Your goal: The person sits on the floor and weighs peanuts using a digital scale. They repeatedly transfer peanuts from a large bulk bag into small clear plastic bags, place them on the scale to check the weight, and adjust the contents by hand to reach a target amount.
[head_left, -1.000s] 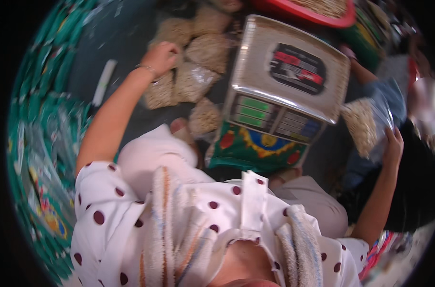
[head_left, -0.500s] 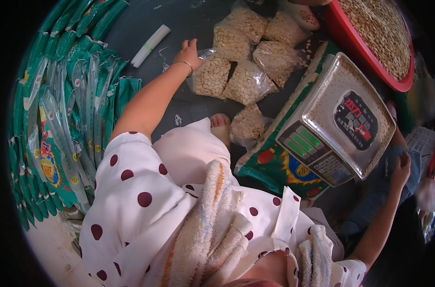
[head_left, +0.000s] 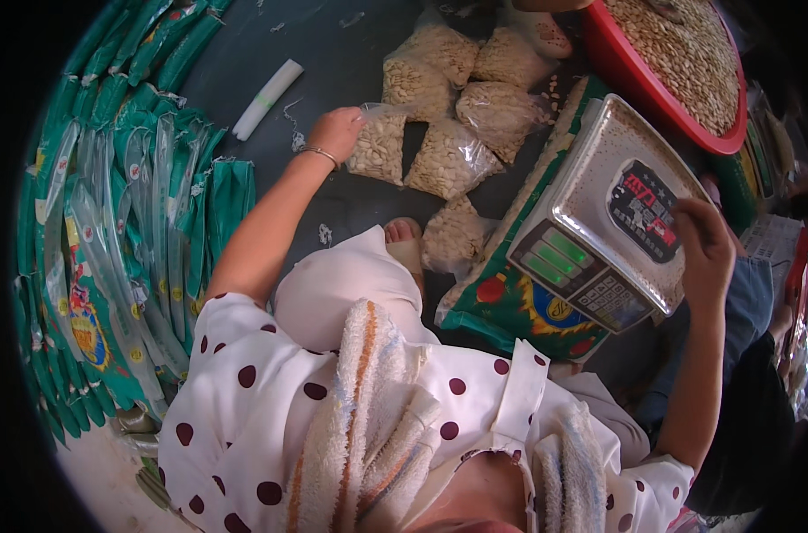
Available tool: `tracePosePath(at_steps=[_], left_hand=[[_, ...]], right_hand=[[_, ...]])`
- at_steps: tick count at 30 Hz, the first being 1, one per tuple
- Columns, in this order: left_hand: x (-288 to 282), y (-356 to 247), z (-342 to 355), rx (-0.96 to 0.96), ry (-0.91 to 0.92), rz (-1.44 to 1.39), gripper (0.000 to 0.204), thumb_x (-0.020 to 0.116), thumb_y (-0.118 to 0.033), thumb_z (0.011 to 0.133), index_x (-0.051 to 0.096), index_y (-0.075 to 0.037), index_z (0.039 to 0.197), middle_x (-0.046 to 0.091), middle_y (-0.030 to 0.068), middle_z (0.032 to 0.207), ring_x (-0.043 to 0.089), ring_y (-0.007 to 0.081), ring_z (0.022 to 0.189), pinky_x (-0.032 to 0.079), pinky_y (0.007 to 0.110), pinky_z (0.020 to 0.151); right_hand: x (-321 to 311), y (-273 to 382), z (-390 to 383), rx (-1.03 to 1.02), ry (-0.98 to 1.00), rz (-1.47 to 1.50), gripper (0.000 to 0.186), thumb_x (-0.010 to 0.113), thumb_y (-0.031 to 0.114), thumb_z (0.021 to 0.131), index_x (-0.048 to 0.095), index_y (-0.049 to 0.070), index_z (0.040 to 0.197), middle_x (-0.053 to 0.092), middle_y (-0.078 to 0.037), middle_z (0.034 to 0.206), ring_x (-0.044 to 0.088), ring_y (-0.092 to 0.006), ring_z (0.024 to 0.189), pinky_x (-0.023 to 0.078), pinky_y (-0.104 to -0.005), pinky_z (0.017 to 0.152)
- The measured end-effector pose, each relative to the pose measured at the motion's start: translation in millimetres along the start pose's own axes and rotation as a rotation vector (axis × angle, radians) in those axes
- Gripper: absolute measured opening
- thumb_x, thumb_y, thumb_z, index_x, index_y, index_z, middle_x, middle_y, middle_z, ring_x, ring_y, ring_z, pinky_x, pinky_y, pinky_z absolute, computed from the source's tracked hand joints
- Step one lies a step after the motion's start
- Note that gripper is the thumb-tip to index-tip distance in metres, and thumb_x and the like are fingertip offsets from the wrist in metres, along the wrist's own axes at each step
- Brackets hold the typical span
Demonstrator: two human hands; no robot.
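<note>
My left hand [head_left: 337,133] is closed on the loose top of a clear plastic bag of pale flat seeds [head_left: 376,153]. That bag stands at the left end of a cluster of similar bags, among them a near-middle bag [head_left: 451,160] and one lying lower [head_left: 453,233] by my foot. Over the right edge of a digital scale [head_left: 590,204] hovers my right hand [head_left: 708,249], fingers loosely bent and apart, with nothing visible in it. The scale's metal pan carries no bag, and its green display is lit. Beneath it lies a stuffed green printed sack [head_left: 501,306].
A red basin [head_left: 732,139] heaped with seeds stands at the far right, another person's hand [head_left: 550,4] near its rim. Stacked green packaging bags [head_left: 137,213] fill the left side. A white roll of plastic [head_left: 269,98] lies on the dark floor. Several loose seeds [head_left: 553,86] are scattered near the scale.
My left hand has gone from spread fingers to closed on the bag's top. My right hand has swung up and left, from beside the scale to over its pan's edge.
</note>
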State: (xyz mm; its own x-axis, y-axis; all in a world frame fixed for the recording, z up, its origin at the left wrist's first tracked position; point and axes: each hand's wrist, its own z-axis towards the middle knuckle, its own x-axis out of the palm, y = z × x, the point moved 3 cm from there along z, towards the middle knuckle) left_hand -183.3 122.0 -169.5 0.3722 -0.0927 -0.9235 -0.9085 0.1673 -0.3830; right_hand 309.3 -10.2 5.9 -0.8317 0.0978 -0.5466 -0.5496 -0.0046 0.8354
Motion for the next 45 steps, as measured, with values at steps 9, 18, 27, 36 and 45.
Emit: tracePosePath(at_steps=[9, 18, 27, 36, 45], left_hand=[[-140.5, -179.6, -13.3, 0.676, -0.255, -0.141, 0.008, 0.060, -0.007, 0.084, 0.057, 0.000, 0.083, 0.055, 0.0120, 0.075, 0.055, 0.0296, 0.070, 0.045, 0.033, 0.063], [-129.1, -322.9, 16.7, 1.051, -0.299, -0.348, 0.009, 0.062, -0.009, 0.084, 0.059, 0.000, 0.086, 0.056, 0.0115, 0.076, 0.056, 0.0273, 0.071, 0.045, 0.032, 0.065], [-53.7, -392.1, 54.4, 1.072, -0.306, -0.516, 0.018, 0.060, -0.007, 0.083, 0.065, -0.007, 0.100, 0.066, 0.0129, 0.091, 0.062, 0.0273, 0.081, 0.050, 0.032, 0.070], [-44.9, -366.3, 22.2, 1.165, 0.044, -0.163, 0.030, 0.061, -0.003, 0.078, 0.061, -0.011, 0.106, 0.057, 0.0059, 0.120, 0.062, 0.0267, 0.094, 0.053, 0.033, 0.076], [-48.1, -398.2, -6.6, 1.219, -0.044, -0.167, 0.058, 0.066, -0.005, 0.074, 0.047, -0.017, 0.127, 0.048, 0.0044, 0.132, 0.060, 0.0279, 0.099, 0.054, 0.033, 0.079]], right_hand=[[65.6, 92.5, 65.3, -0.520, -0.066, -0.139, 0.036, 0.064, 0.013, 0.080, 0.059, 0.008, 0.115, 0.062, -0.007, 0.098, 0.059, -0.0179, 0.080, 0.047, -0.0278, 0.074], [17.8, 95.3, 82.8, -0.338, 0.283, -0.435, 0.023, 0.067, 0.020, 0.081, 0.063, 0.004, 0.097, 0.059, -0.006, 0.072, 0.052, -0.0147, 0.064, 0.044, -0.0288, 0.063], [-69.2, 11.0, 3.8, 0.116, -0.133, 0.195, 0.023, 0.067, 0.021, 0.085, 0.056, 0.009, 0.069, 0.046, 0.007, 0.059, 0.038, 0.0000, 0.050, 0.028, -0.0172, 0.045], [-85.2, -66.0, -33.6, 0.408, -0.210, 0.398, 0.026, 0.067, 0.030, 0.083, 0.062, 0.004, 0.083, 0.050, 0.004, 0.060, 0.047, -0.0042, 0.052, 0.041, -0.0213, 0.048], [-76.6, 43.4, -41.9, -0.251, -0.283, -0.453, 0.026, 0.065, 0.016, 0.081, 0.061, 0.004, 0.104, 0.062, -0.012, 0.098, 0.062, -0.0252, 0.090, 0.049, -0.0311, 0.074]])
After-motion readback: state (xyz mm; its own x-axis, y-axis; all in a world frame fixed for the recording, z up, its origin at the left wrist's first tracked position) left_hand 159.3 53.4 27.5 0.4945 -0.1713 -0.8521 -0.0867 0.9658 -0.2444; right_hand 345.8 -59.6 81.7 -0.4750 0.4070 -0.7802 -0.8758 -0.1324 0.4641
